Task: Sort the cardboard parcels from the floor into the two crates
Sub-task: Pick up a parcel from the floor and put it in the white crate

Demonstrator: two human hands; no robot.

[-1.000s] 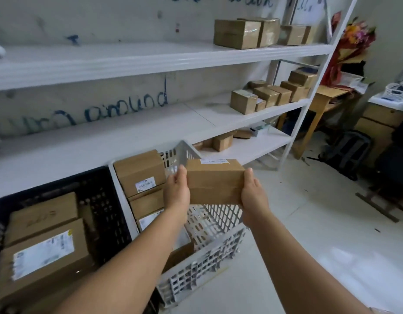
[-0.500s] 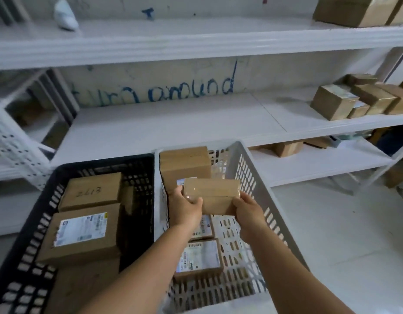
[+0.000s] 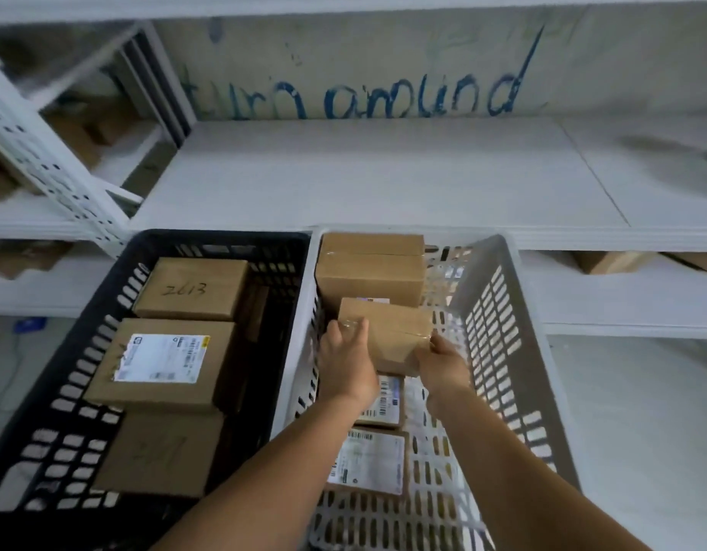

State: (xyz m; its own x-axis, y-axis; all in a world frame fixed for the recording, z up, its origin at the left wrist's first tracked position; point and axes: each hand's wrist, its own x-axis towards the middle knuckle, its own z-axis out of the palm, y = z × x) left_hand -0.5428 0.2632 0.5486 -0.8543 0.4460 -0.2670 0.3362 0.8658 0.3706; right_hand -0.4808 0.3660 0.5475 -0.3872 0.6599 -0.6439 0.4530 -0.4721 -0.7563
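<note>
Both hands, left (image 3: 345, 361) and right (image 3: 443, 361), grasp the parcel (image 3: 387, 332) inside the white crate (image 3: 502, 312), above its labelled boxes (image 3: 369, 459); released crooked, it could tip and wedge against the wall.

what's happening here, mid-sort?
A person is sorting parcels. Both hands, the left hand and the right hand, hold a small taped cardboard parcel over the inside of the white crate, which holds several labelled boxes. The black crate beside it, on its left, holds larger boxes, one marked 2613. The parcel is not yet set down.
</note>
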